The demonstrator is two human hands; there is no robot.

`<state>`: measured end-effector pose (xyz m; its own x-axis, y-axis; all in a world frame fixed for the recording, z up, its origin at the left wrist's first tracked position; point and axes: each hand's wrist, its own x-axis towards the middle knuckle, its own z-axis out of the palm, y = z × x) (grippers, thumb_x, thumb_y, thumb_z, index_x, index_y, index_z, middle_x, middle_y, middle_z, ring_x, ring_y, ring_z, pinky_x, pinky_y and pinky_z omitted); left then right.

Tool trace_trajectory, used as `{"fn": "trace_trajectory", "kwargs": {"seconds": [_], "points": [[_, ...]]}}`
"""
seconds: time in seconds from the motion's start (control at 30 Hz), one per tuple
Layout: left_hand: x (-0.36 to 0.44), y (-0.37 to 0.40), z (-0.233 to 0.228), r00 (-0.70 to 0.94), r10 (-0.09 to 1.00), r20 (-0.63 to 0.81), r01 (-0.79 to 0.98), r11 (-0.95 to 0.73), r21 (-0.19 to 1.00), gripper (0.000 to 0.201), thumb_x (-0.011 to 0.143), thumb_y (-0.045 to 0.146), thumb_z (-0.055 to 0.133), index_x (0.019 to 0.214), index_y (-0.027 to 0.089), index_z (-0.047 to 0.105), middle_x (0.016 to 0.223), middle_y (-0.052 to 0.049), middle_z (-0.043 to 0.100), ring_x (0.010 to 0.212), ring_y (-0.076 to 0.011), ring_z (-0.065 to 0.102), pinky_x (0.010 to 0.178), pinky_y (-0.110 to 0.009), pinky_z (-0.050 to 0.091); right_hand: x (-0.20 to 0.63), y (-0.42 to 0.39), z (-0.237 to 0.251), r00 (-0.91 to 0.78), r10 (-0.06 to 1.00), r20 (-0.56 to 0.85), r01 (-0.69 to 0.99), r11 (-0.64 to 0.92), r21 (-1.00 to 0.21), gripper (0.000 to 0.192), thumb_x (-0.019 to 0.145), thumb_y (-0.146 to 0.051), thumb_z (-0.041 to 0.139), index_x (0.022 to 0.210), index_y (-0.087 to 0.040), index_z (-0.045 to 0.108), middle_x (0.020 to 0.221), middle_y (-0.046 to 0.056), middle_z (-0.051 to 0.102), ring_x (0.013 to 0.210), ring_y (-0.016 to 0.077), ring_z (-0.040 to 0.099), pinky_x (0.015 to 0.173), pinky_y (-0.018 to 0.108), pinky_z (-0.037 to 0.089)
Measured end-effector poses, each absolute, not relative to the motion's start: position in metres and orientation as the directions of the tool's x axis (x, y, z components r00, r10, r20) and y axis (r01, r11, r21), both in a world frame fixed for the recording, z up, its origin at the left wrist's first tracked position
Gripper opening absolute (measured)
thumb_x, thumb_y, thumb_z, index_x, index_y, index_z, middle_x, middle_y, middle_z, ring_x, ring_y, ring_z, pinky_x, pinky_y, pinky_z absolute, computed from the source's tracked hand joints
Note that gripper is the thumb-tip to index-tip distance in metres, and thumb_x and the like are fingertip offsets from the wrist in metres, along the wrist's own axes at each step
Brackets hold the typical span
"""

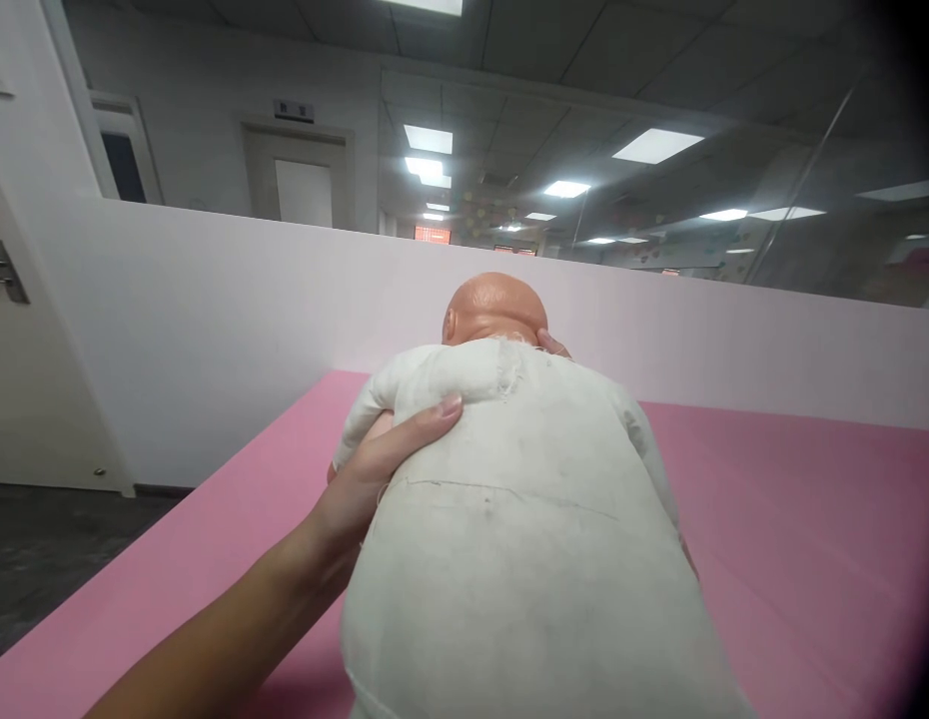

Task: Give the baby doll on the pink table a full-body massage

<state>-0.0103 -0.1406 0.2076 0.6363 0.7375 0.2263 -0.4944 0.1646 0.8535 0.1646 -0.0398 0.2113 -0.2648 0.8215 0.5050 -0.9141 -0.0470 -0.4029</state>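
A baby doll with a white cloth body and a bald, tan plastic head fills the middle of the view, its back towards me. My left hand grips it under the left arm, thumb lying across the upper back and the other fingers hidden round the front. At the right side of the doll's neck, a fingertip of my right hand shows; the rest of that hand is behind the body. The doll's face and front are out of sight. Loose threads stick out at its neck seam.
Beneath the doll spreads a pink padded surface, bordered by a low white wall. Glass panels and lit ceiling lamps are beyond it. A door with a metal handle stands at the left, over dark flooring.
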Motion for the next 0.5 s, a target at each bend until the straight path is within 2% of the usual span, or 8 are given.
{"fn": "trace_trajectory", "kwargs": {"seconds": [0.2,0.33,0.4,0.5], "points": [[-0.009,-0.144,0.211,0.637,0.743,0.206,-0.489,0.183,0.853,0.043,0.091,0.038,0.073,0.129,0.016,0.07,0.105,-0.014,0.077,0.114,-0.0368,0.07,0.104,-0.046,0.052,0.164,-0.051,0.213,-0.29,0.828,0.48,-0.924,-0.112,-0.365,0.096,0.056,-0.048,0.07,0.145,-0.021,0.045,0.135,0.011,0.062,0.119,0.0269,0.066,0.113,0.053,0.044],[-0.009,-0.144,0.21,0.632,0.741,0.229,-0.487,0.15,0.861,0.042,0.091,0.038,0.072,0.127,0.017,0.071,0.102,-0.013,0.078,0.116,-0.0372,0.069,0.106,-0.047,0.051,0.162,-0.057,0.217,-0.317,0.815,0.484,-0.926,-0.157,-0.343,0.095,0.06,-0.051,0.063,0.146,-0.014,0.045,0.132,0.014,0.062,0.118,0.0251,0.066,0.1,0.047,0.055],[-0.009,-0.143,0.21,0.629,0.742,0.232,-0.486,0.143,0.862,0.042,0.09,0.039,0.073,0.127,0.018,0.071,0.102,-0.013,0.078,0.116,-0.0376,0.069,0.105,-0.047,0.051,0.161,-0.058,0.218,-0.317,0.815,0.486,-0.926,-0.155,-0.344,0.095,0.061,-0.052,0.062,0.146,-0.012,0.045,0.131,0.014,0.062,0.117,0.0251,0.066,0.097,0.048,0.056],[-0.008,-0.141,0.208,0.629,0.745,0.223,-0.487,0.154,0.86,0.045,0.087,0.039,0.076,0.127,0.018,0.072,0.102,-0.014,0.078,0.116,-0.0381,0.068,0.104,-0.045,0.052,0.162,-0.057,0.216,-0.295,0.814,0.5,-0.928,-0.119,-0.353,0.093,0.061,-0.051,0.062,0.145,-0.016,0.045,0.129,0.013,0.063,0.116,0.026,0.066,0.103,0.054,0.052]]}}
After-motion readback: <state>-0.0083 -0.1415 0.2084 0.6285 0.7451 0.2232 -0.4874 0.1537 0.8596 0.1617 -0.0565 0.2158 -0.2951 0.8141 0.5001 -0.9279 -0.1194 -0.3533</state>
